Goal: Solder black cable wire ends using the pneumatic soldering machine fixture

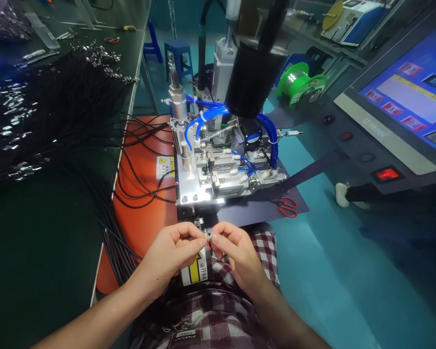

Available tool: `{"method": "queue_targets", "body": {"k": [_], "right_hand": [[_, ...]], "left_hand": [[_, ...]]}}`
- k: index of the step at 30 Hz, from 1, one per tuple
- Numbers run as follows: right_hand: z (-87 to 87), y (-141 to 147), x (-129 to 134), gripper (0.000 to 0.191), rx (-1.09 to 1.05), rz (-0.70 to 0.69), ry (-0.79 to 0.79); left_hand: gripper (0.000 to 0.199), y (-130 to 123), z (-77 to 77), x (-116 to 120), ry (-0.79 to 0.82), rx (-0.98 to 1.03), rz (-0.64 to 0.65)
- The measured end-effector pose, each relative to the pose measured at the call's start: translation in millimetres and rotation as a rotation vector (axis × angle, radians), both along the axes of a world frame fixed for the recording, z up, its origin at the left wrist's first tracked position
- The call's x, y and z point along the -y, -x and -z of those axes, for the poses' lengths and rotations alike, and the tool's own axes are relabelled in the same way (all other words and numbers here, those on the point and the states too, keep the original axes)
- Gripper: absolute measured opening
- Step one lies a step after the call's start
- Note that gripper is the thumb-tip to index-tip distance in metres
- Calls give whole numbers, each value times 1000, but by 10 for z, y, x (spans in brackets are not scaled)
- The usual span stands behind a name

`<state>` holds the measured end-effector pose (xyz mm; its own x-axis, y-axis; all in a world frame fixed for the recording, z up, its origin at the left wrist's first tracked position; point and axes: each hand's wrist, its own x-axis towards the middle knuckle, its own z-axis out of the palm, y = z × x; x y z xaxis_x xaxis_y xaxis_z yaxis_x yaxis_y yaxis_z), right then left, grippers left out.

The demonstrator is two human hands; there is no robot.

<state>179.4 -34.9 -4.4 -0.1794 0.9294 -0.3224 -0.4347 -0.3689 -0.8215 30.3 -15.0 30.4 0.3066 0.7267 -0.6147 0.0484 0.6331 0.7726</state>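
Observation:
My left hand (179, 249) and my right hand (236, 247) meet in front of the machine, their fingertips almost touching. Thumb and forefinger of each are pinched on a tiny, thin pale-green piece (208, 238), mostly covered by the fingers, so its kind is unclear. A spot of red shows just below it. Right behind the hands stands a metal machine (218, 182) with blue air tubes (214, 114). Under the left fingers is a white and yellow label (195, 271).
Black cables (141, 189) cross the orange surface (141, 228) at left; a large bundle of cables (58, 97) lies on the dark table (32, 252). Red-handled cutters (288, 207) rest right of the machine. A control screen (410, 97) and a green solder-like spool (296, 82) stand right. A person's shoe (342, 194) shows.

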Motion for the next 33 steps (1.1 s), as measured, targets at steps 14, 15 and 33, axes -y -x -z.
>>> {"method": "queue_targets", "body": {"k": [14,15,33], "right_hand": [[13,3,18,19,48,31,-10],[9,6,13,19,42,33,-14],[15,13,20,19,27,9,-26]], "left_hand": [[16,48,38,16,-14,53,38],[16,48,38,15,-14,52,39],[16,28,14,3,-12,42,43]]}}
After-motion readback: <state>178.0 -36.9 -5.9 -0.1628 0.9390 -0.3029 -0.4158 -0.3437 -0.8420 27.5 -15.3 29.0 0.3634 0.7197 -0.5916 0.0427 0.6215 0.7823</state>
